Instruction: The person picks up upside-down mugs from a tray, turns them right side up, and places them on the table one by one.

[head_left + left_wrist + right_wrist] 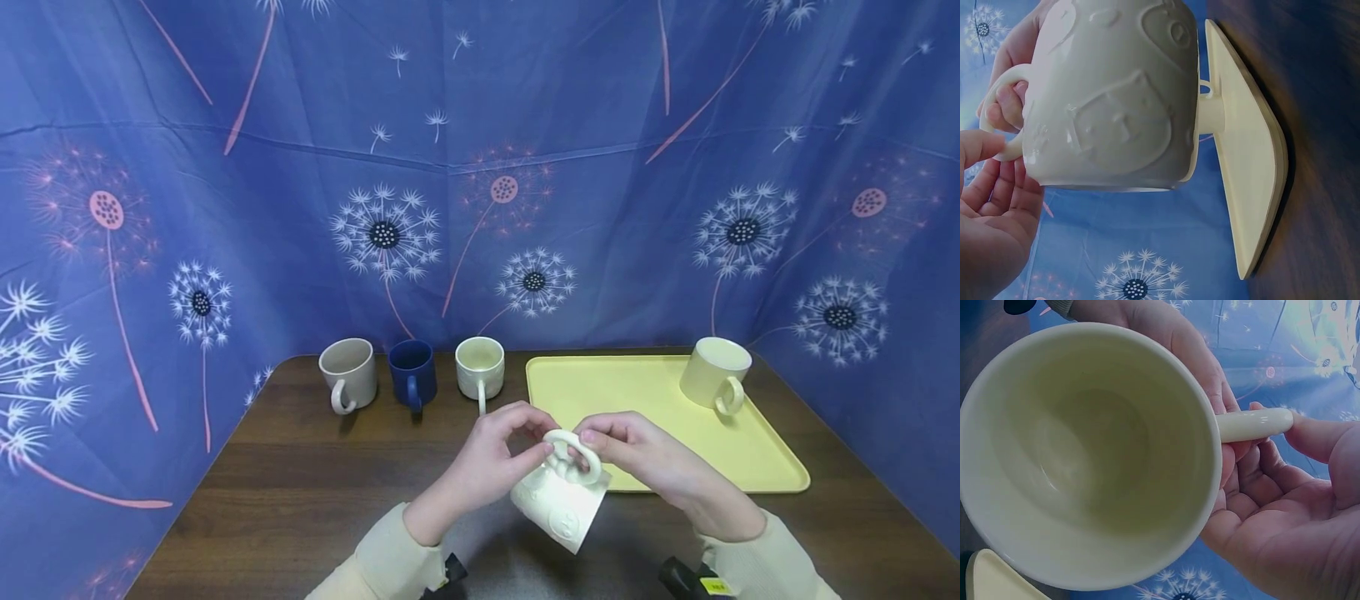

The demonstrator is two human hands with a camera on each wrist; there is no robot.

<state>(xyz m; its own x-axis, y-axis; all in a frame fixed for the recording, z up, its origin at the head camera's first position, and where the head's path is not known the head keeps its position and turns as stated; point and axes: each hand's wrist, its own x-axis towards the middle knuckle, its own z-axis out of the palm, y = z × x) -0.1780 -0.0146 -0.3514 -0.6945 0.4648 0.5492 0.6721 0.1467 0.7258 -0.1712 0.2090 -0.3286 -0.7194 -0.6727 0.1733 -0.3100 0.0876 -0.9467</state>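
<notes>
Both hands hold a cream mug [558,512] with raised animal faces over the table's front, tipped so its handle points up and away. The left hand [498,454] pinches one end of the handle between thumb and fingers. From the other side, the right hand [645,454] grips the handle, thumb on top. In the left wrist view the embossed wall of the mug [1116,119] shows, with the left thumb and fingers at its handle. The right wrist view looks into the mug's bare inside [1091,462], the right thumb [1319,434] on the handle's outer end.
A grey-beige mug [352,371], a dark blue mug [412,371] and a pale patterned mug [480,367] stand in a row at the table's back. On the right lies a yellow tray [600,400] with a cream mug [708,371] upright at its back right corner.
</notes>
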